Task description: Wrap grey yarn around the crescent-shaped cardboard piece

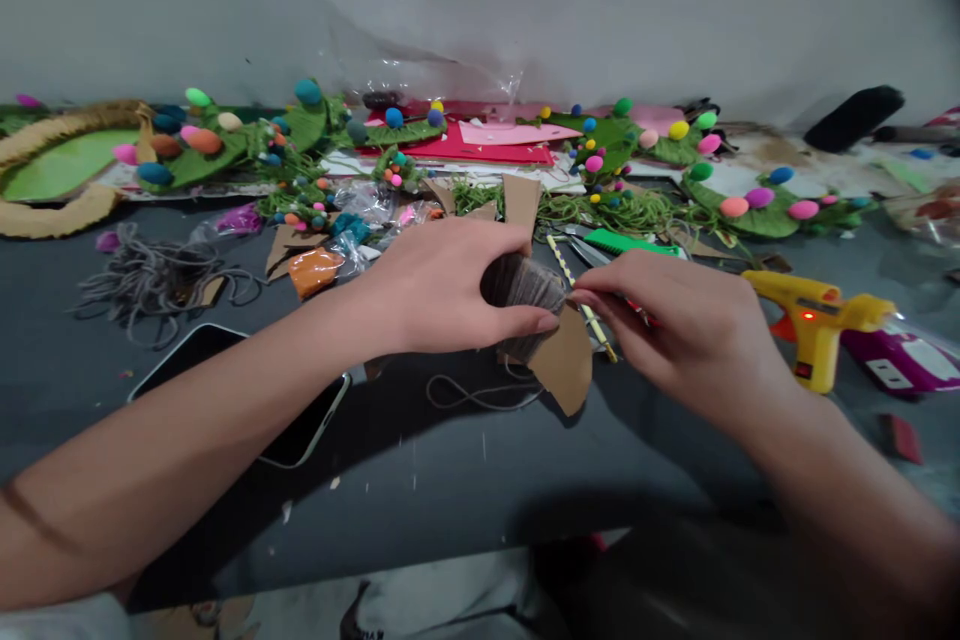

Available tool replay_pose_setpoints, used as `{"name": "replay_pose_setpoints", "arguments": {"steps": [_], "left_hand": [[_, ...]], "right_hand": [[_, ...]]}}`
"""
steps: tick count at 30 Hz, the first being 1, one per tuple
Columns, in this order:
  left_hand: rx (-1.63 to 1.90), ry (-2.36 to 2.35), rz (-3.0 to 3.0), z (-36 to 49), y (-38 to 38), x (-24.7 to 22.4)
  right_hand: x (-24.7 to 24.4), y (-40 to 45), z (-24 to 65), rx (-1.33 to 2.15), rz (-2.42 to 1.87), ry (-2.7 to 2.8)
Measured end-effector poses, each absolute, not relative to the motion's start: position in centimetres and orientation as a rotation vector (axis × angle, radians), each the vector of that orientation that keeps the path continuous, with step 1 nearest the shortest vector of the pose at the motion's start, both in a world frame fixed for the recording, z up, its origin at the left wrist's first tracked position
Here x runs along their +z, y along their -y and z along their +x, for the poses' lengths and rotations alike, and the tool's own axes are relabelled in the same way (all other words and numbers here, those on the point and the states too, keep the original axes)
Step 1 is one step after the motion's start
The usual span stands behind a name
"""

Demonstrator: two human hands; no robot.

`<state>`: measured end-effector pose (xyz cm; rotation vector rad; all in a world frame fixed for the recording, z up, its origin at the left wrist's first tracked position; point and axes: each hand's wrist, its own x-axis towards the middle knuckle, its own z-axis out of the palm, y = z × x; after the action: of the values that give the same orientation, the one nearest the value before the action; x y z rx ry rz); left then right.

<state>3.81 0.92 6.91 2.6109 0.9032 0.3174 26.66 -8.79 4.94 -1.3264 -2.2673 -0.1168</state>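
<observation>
A cardboard cutout [562, 365] is partly wrapped in grey cord [525, 290]. My left hand [442, 285] grips its wrapped middle, thumb below and fingers over the top. At the right edge of the wrapping, my right hand [675, 315] is closed in a pinch, with the fingertips at the cord. A loose loop of grey cord [480, 398] trails on the table under the cutout. Just behind my right fingertips lies a pale yellow patterned pencil [600, 325]. Part of the wrapped cardboard is hidden behind my left hand.
A yellow glue gun [817, 320] with a lit red light lies at the right. A phone [300, 430] rests under my left forearm, near a tangle of grey cord [154, 275]. Green decorations with coloured balls [757, 205] line the back, by a green cutter [630, 242].
</observation>
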Motion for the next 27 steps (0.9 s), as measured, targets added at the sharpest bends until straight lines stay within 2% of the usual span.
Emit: {"name": "replay_pose_setpoints", "arguments": {"steps": [20, 27], "left_hand": [[0.332, -0.724, 2.353, 3.7, -1.0, 7.4], [0.383, -0.721, 2.324, 4.0, -0.9, 7.0]], "right_hand": [[5.2, 9.0, 25.4, 0.412, -1.400, 1.850], [5.4, 8.5, 25.3, 0.846, -1.338, 1.697]]}}
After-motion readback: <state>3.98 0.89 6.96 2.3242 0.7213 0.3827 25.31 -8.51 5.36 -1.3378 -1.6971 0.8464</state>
